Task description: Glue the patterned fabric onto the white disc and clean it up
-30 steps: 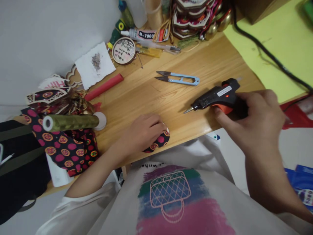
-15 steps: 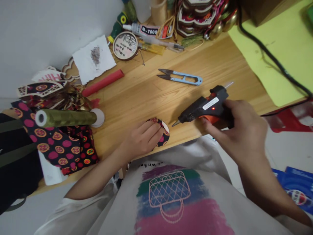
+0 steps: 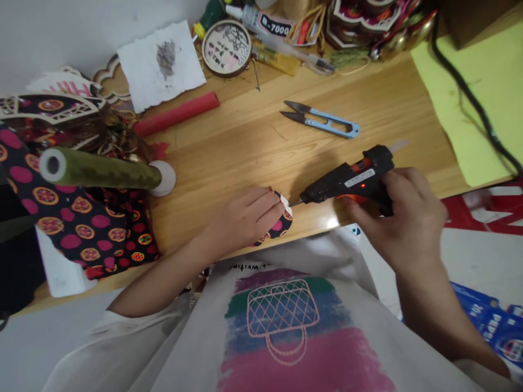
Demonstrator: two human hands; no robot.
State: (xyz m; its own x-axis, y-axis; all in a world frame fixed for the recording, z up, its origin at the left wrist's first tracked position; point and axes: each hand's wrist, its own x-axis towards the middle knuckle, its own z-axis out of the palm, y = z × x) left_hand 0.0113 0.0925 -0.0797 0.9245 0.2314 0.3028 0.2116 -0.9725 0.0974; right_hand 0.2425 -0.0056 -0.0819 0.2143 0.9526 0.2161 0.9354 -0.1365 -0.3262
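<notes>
My left hand lies over a small round piece of dark patterned fabric by the table's front edge, its fingers closed and pressing on it. A white strip shows along the far right rim of that piece; the rest is under my fingers. In my right hand is a black hot glue gun with an orange trigger and a lit red light. Its nozzle points left, and the tip is at the white rim; whether it touches I cannot tell. Beyond the gun lie blue thread snips, blades to the left.
Folded patterned cloth and an olive-green roll are on the left. Behind them lie a red stick, stained white paper and a glue tube. A black cable crosses the yellow sheet on the right.
The glue gun's tip and the fabric piece's rim have come close together. The fabric has shifted slightly under my left hand, showing more white. The view has shifted, moving the table items upward.
</notes>
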